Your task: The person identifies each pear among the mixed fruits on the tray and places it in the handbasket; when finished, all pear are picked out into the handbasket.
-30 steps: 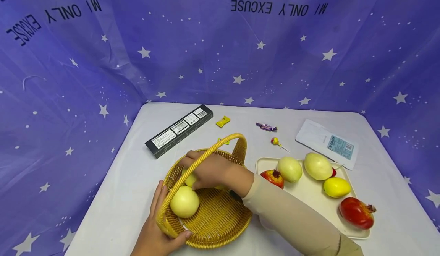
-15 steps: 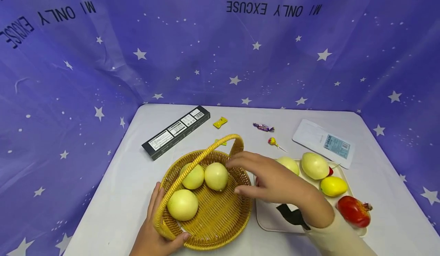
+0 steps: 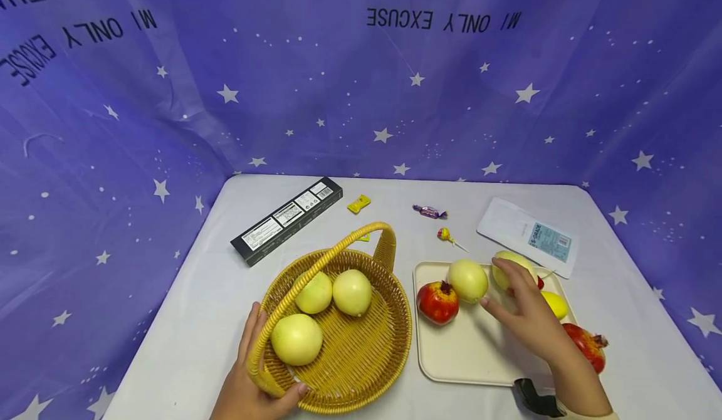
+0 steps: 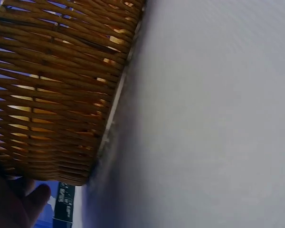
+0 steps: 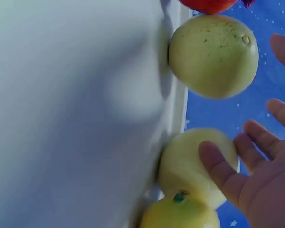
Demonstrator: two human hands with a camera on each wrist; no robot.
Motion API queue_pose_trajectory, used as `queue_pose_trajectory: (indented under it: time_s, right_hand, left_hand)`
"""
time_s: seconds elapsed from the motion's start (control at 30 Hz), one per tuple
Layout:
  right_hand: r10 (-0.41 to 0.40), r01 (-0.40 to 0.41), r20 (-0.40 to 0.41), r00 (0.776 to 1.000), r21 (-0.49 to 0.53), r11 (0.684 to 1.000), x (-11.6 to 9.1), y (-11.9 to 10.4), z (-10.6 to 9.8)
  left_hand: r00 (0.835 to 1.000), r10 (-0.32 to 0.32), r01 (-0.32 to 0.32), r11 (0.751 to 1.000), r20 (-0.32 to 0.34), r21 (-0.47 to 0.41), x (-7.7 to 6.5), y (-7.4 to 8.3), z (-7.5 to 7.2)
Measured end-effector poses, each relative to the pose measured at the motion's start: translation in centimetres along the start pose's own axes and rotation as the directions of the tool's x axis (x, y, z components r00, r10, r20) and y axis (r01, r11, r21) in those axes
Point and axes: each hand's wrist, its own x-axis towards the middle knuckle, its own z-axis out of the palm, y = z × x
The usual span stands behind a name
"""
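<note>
My left hand point(image 3: 245, 379) grips the near left rim of a yellow wicker basket point(image 3: 366, 357), thumb over the edge and fingers along the outer side. Inside lie three pale yellow-green round fruits, the nearest fruit point(image 3: 296, 339) against the left wall. My right hand point(image 3: 533, 323) hovers over the cream tray point(image 3: 462, 360), holding nothing, fingers spread. Its fingers are close to a pale oblong fruit point(image 5: 187, 166); contact cannot be told. A pale round fruit point(image 3: 468, 280) sits to its left, beside a pomegranate point(image 3: 437, 303). A yellow lemon-like fruit point(image 3: 555, 305) is partly hidden behind the hand.
Another pomegranate point(image 3: 586, 346) lies at the tray's right edge. Behind are a white pouch point(image 3: 527, 235), a lollipop point(image 3: 445, 235), a purple-wrapped candy point(image 3: 430, 212), a yellow-wrapped candy point(image 3: 358, 204) and a long black box point(image 3: 287, 219). The basket's handle point(image 3: 321, 263) arches over it.
My right hand has left the basket's inside, where a pale fruit now shows beside two others, and moved right over the tray. My left hand keeps its hold on the rim.
</note>
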Motion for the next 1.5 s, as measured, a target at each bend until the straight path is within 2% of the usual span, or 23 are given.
queue_pose_trajectory:
  time_s: [0.07, 0.2, 0.33, 0.47, 0.57, 0.8, 0.93, 1.03, 1.1, 1.17, 1.3, 1.4, 1.5]
  right_hand:
    - [-0.012, 0.012, 0.013, 1.0, 0.001, 1.0, 0.3, 0.2, 0.3]
    - [-0.034, 0.032, 0.082, 0.996, 0.025, 0.999, 1.5, -0.1, 0.7]
    - [-0.029, 0.023, 0.158, 0.987, 0.038, 0.999, 2.5, 0.1, 1.4]
    - [-0.013, -0.006, 0.186, 0.983, 0.098, 0.995, 2.8, 0.6, 2.0]
    - [-0.016, -0.007, 0.174, 0.985, 0.134, 0.991, 2.8, 0.8, 2.2]
    - [-0.001, -0.005, 0.089, 0.996, 0.072, 0.997, 2.7, 0.3, 1.2]
    - [-0.066, 0.063, 0.026, 0.998, 0.088, 0.994, 2.9, -2.0, -0.2]
    - [-0.165, 0.16, 0.036, 0.986, 0.117, 0.98, 3.0, -4.8, -1.1]
    - [-0.253, 0.24, 0.082, 0.964, 0.142, 0.96, 3.1, -7.0, -1.5]
    - [-0.338, 0.315, 0.152, 0.929, 0.156, 0.936, 3.3, -9.2, -1.4]
    - [-0.505, 0.472, 0.269, 0.82, 0.181, 0.863, 4.4, -13.2, -0.4]
    - [-0.591, 0.561, 0.33, 0.736, 0.189, 0.806, 5.7, -16.2, 1.1]
    - [-0.643, 0.632, 0.395, 0.656, 0.178, 0.754, 7.1, -18.8, 3.4]
  left_hand:
    - [0.999, -0.035, 0.035, 0.999, -0.001, 0.028, 0.0, 0.3, -0.1]
    - [0.999, -0.05, 0.051, 0.996, -0.014, 0.076, 0.2, 0.8, -0.3]
    - [0.998, -0.063, 0.063, 0.996, -0.004, 0.061, 0.3, 1.0, -0.3]
    - [0.997, -0.076, 0.075, 0.996, 0.015, 0.048, 0.2, 1.0, -0.3]
    - [0.996, -0.082, 0.081, 0.996, 0.02, 0.044, 0.1, 1.0, -0.3]
    - [0.998, -0.061, 0.06, 0.998, 0.024, 0.029, 0.1, 0.8, -0.2]
    - [0.997, -0.077, 0.077, 0.997, 0.029, 0.001, 0.1, 0.8, -0.1]
    - [0.995, -0.096, 0.096, 0.995, 0.03, -0.014, 0.1, 0.9, -0.1]
    - [0.996, -0.09, 0.09, 0.996, 0.027, -0.014, 0.0, 0.8, 0.0]
    - [0.997, -0.072, 0.072, 0.997, 0.025, -0.008, 0.0, 0.6, -0.1]
    - [0.999, -0.033, 0.033, 0.999, 0.021, -0.005, 0.0, 0.2, 0.0]
    - [0.999, -0.032, 0.032, 0.999, 0.017, -0.005, 0.0, 0.1, 0.1]
    - [1.0, -0.023, 0.023, 1.0, 0.015, 0.0, 0.0, 0.2, 0.1]
